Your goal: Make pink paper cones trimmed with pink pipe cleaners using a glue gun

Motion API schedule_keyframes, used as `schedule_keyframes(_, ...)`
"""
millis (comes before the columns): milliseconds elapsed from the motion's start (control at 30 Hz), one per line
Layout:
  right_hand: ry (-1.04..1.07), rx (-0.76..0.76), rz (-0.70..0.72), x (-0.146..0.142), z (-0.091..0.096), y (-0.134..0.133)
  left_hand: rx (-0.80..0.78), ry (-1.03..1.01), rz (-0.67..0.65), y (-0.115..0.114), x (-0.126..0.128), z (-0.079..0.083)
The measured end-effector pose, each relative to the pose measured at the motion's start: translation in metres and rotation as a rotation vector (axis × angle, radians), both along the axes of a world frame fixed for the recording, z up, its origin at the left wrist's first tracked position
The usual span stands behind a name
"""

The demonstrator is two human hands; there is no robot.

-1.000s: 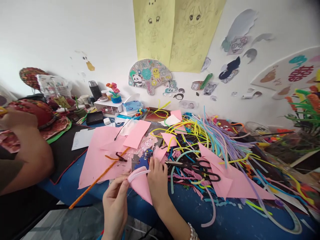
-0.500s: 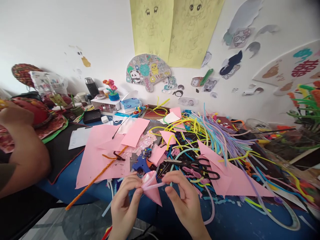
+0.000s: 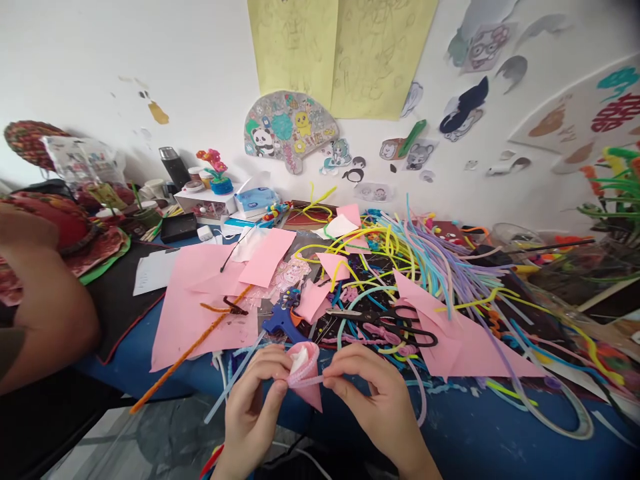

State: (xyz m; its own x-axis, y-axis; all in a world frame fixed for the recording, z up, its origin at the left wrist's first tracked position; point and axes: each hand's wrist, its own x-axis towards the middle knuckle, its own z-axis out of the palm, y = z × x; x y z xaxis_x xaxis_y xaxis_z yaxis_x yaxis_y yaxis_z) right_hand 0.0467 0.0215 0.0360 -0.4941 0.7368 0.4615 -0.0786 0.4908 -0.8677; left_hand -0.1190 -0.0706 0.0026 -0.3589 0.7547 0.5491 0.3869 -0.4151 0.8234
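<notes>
My left hand (image 3: 256, 395) is closed in a pinch on the rim of a small pink paper cone (image 3: 311, 399), which hangs point down and holds something white and crumpled (image 3: 299, 360). Along the cone's front runs a pale pink pipe cleaner (image 3: 311, 382). Its far end is pinched between the thumb and fingers of my right hand (image 3: 374, 387), so the strand stretches between both hands. Just beyond them lies a blue glue gun (image 3: 281, 321). Black-handled scissors (image 3: 407, 328) rest behind my right hand.
Pink paper sheets (image 3: 173, 313) and a heap of colored pipe cleaners (image 3: 435, 247) cover the table. An orange stem (image 3: 185, 353) juts over the front edge. At the left is another person's arm (image 3: 50, 303). A tissue pack (image 3: 256, 201) stands near the wall.
My right fingers have closed from a loose hold into a pinch on the pipe cleaner's end. The strand now lies across the cone's front, and the cone's opening shows more. The view has shifted slightly.
</notes>
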Motion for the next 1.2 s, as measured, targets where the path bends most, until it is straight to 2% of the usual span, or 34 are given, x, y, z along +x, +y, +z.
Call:
schedule_keyframes(233, -0.025, 0.089, -0.079, 0.0, 0.0, -0.001, -0.021, -0.026, -0.084, 0.0, 0.001, -0.002)
schedule_keyframes(400, -0.035, 0.085, -0.087, 0.002, -0.001, -0.001, -0.037, -0.035, -0.122, 0.002, 0.002, -0.001)
schedule_keyframes(733, -0.06, -0.008, -0.059, 0.005, -0.004, 0.0, -0.089, -0.18, -0.181, 0.004, 0.005, -0.001)
schedule_keyframes(967, -0.054, -0.081, -0.007, 0.006, 0.0, 0.003, -0.119, -0.279, -0.271, 0.004, -0.001, -0.011)
schedule_keyframes(1200, -0.069, -0.158, 0.049, 0.01, 0.001, 0.004, -0.143, -0.345, -0.281, 0.005, -0.002, -0.02)
